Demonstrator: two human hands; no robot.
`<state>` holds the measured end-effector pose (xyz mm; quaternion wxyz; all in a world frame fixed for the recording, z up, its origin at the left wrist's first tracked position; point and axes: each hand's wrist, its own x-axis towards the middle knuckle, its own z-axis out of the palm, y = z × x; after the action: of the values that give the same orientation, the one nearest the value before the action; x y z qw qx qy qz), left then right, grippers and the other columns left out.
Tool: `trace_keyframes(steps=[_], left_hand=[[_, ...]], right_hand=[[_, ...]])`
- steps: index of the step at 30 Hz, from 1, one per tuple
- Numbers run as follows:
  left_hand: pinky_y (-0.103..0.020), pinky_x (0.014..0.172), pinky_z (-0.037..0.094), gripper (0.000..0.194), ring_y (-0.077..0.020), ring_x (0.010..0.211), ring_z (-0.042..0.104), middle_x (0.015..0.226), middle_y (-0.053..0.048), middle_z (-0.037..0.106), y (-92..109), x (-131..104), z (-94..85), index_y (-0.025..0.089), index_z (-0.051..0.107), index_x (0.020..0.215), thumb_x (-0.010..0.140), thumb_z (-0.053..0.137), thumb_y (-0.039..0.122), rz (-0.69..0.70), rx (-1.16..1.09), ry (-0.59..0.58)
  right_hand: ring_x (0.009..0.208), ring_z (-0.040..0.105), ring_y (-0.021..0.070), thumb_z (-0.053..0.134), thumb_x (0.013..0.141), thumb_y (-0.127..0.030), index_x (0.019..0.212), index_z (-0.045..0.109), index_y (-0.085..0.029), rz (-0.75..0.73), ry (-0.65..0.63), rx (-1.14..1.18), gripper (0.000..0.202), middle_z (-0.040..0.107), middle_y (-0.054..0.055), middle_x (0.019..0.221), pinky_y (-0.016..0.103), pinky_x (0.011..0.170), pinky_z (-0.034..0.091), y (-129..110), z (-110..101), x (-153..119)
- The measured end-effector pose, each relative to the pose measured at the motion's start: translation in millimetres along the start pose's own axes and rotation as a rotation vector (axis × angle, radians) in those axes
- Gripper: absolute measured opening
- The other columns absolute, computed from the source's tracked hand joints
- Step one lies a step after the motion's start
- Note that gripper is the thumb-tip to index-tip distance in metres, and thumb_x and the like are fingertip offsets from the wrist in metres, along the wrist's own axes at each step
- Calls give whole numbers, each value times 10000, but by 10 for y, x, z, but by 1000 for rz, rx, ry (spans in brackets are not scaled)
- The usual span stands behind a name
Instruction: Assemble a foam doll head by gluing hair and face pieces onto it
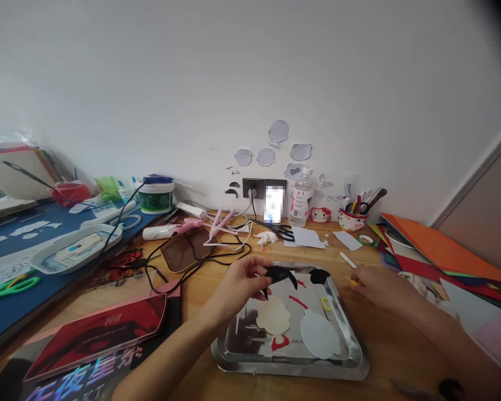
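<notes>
Over the far left part of a metal tray, my left hand is closed on a black curved cut-out piece. To the right of the tray, my right hand has its fingers pinched at a thin yellow thing, too small to name. In the tray lie a cream cut-out, a pale grey-white cut-out and a black cut-out. Small red strips, a red shape and a yellow curved piece lie among them. A white pen-like stick rests beyond my right hand.
Behind the tray stand a lit phone, a plastic bottle and a pen cup. Black scissors, white paper and cables lie nearby. Left are a red box and a white-green tub; coloured sheets lie right.
</notes>
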<state>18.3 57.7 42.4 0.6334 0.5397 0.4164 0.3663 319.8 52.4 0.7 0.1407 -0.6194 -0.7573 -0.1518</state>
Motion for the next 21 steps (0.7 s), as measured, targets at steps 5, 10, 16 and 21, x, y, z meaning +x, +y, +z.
trace_keyframes(steps=[5,10,16,21], left_hand=[[-180,483,405,211,-67,545,527,700,18,532,-62,17,2,127,547,792,600,622,171,-40,55,4],[-175,465,410,203,-73,542,516,644,13,533,-115,20,32,124,576,786,594,619,172,-42,85,-25],[-224,521,434,211,-104,596,518,714,-16,551,-264,15,-67,118,598,825,637,575,212,-18,210,-30],[-274,675,416,233,-160,736,539,842,-51,611,-432,-81,-239,162,608,889,670,540,199,202,694,139]], right_hand=[[483,588,199,430,782,-235,580,586,-189,-13,-60,-30,259,620,57,534,240,386,302,-239,-211,73],[586,607,137,482,781,-384,873,607,-236,-27,-118,458,215,670,1,714,216,473,437,-928,-495,206],[667,594,156,540,746,-248,902,608,-222,-141,-191,452,172,647,-1,759,274,587,450,-1357,-283,200],[815,588,181,515,766,-206,911,618,-205,-257,-262,420,177,634,38,859,304,711,440,-1327,-60,226]])
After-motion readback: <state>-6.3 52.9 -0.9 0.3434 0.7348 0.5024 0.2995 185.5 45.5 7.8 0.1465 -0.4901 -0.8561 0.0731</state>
